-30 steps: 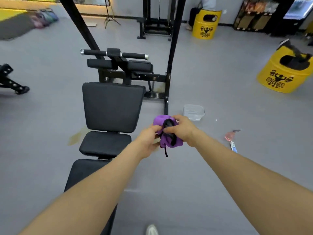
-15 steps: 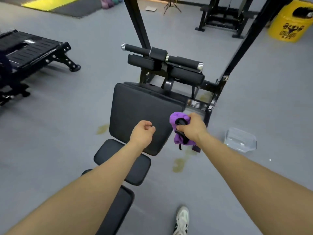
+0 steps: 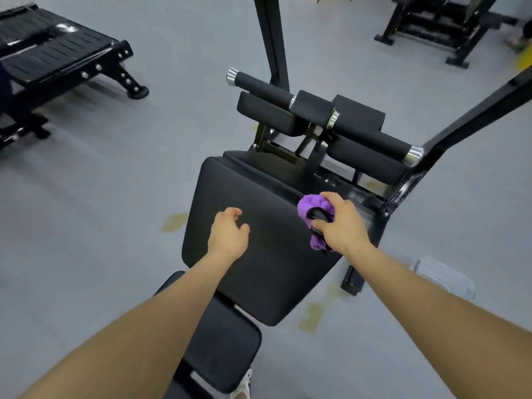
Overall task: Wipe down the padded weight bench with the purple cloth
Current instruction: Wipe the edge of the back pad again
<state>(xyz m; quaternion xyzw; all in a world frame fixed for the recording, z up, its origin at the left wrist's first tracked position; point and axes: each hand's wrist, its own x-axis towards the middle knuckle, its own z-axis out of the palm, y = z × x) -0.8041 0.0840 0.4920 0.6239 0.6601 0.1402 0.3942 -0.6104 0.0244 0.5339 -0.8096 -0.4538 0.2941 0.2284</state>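
Observation:
The black padded weight bench (image 3: 267,254) fills the middle of the view, its large back pad tilted toward me and a smaller seat pad below it. My right hand (image 3: 341,223) grips the bunched purple cloth (image 3: 312,207), which has a black strap, over the pad's upper right edge. My left hand (image 3: 229,231) hovers above the middle of the pad with fingers loosely curled and nothing in it. Whether the cloth touches the pad is hard to tell.
Black foam rollers (image 3: 322,110) and a steel frame (image 3: 460,122) stand just behind the pad. Another black bench (image 3: 57,59) sits at the far left. A clear plastic container (image 3: 444,276) lies on the grey floor at the right. My shoe (image 3: 243,384) shows beside the seat pad.
I have moved closer over the bench. My left hand let go of the cloth and moved left over the pad. My right hand carried the cloth onto the pad's upper right edge.

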